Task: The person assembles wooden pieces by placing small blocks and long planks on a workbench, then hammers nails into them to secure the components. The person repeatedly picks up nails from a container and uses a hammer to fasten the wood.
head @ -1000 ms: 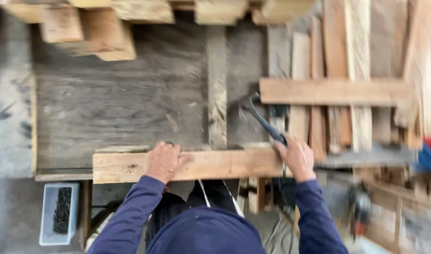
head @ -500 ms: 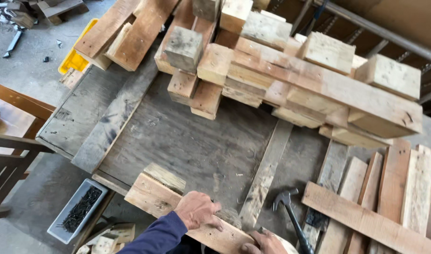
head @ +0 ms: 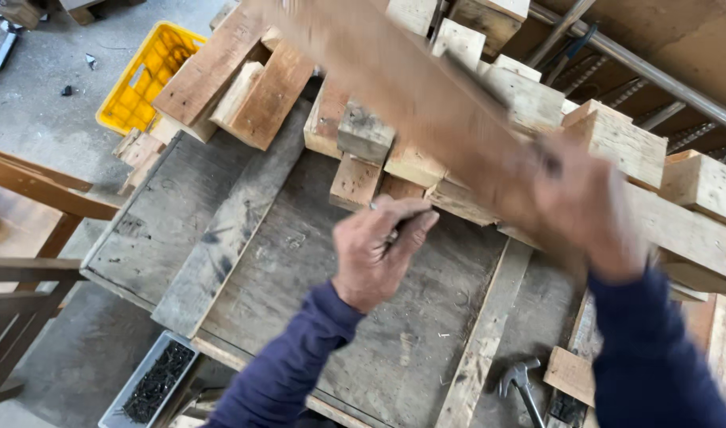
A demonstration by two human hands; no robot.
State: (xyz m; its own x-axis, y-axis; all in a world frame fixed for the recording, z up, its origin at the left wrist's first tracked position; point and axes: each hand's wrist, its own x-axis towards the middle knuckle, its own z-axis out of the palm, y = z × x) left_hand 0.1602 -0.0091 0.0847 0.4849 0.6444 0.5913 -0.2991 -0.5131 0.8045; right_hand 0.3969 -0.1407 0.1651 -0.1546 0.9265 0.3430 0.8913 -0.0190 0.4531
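Now swinging a blurred plank (head: 410, 87) up over the block pile (head: 363, 135), right hand (head: 588, 210) gripping it; left hand (head: 379, 250) curling closed, empty, hammer (head: 521, 380) lying aside.

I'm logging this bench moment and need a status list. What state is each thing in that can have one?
Long plank: lifted off the bench, blurred, gripped by the right hand.
Left hand: closed, pinching something small and thin; I cannot tell what.
Hammer: lying on the bench, untouched.
Yellow crate: on the floor, open top, partly under wood.
Grey tray: holds dark small pieces.
Wood blocks: stacked loosely.
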